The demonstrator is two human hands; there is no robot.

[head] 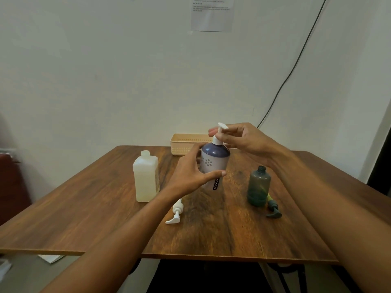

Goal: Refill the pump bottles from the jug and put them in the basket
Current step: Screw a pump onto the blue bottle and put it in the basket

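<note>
A purple pump bottle (214,160) with a flower print is held tilted above the table. My left hand (191,173) wraps its body from the left. My right hand (243,138) grips its white pump head (221,132) at the top. A translucent white jug (146,178) without a cap stands to the left. A dark green bottle (259,186) stands open at the right, with its green pump (274,209) lying beside its base. A white pump (175,212) lies on the table near my left forearm. The beige basket (184,144) sits at the table's far edge, partly hidden by the purple bottle.
The wooden table (211,233) butts against a white wall. A black cable (296,62) runs down the wall at the right. A sheet of paper (212,13) is stuck on the wall above. A dark red piece of furniture (10,182) stands at the left.
</note>
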